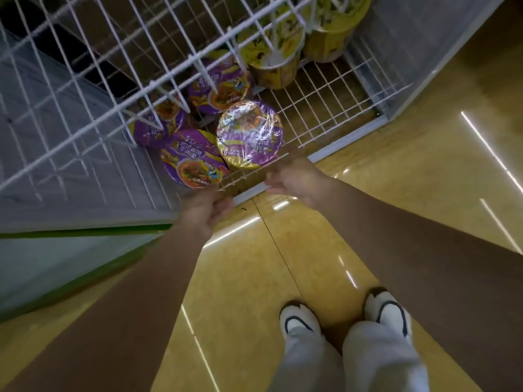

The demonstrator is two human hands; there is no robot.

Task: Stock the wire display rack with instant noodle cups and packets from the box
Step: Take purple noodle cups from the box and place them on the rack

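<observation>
Several purple noodle cups stand on the bottom shelf of the white wire rack [325,108]. The nearest two are a shrink-wrapped purple cup [250,134] and, to its left, a second purple cup [194,159] with a bowl picture. Yellow noodle cups [276,55] stand further back on the right. My left hand [205,210] hovers at the shelf's front edge just below the left cup, fingers loosely curled, holding nothing. My right hand [297,179] is beside it at the front rail, below the wrapped cup, also holding nothing. The box is out of view.
An upper wire shelf [113,66] overhangs the cups at the back. A grey side panel [51,154] with a green edge is on the left. My feet in white shoes [300,321] stand on the glossy yellow floor.
</observation>
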